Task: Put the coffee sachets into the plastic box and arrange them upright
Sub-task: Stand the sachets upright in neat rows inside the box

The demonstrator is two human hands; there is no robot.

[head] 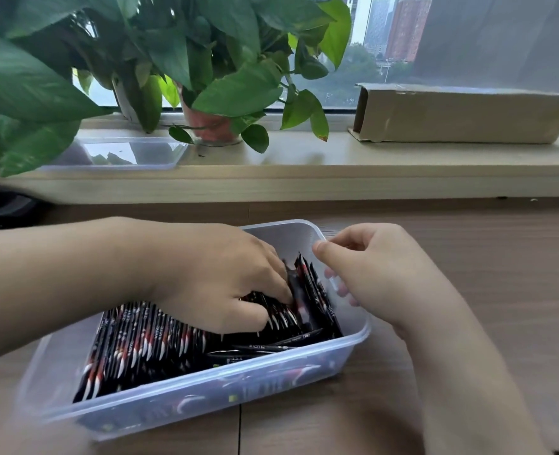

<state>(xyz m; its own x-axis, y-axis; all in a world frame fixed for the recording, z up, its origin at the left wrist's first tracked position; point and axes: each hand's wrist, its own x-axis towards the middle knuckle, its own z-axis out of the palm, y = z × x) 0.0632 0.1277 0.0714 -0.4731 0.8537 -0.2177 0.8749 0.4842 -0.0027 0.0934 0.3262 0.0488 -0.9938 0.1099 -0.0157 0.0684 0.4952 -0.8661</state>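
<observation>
A clear plastic box (pixel 186 400) sits on the wooden table in front of me, packed with several black, red and white coffee sachets (pixel 140 349) standing on edge in a row. My left hand (pixel 219 277) reaches into the box from the left, its fingers curled over the tops of the sachets at the right end of the row. My right hand (pixel 379 274) grips the box's right wall, thumb over the rim and fingers outside it. A few sachets (pixel 314 290) lean against that wall, and some lie flat along the near side.
The box's clear lid (pixel 130 154) lies on the pale window ledge at the back left. Potted plants (pixel 212 93) with large leaves hang over the ledge. A long open cardboard box (pixel 462 116) rests on the ledge at the right. The brown table extends to the right.
</observation>
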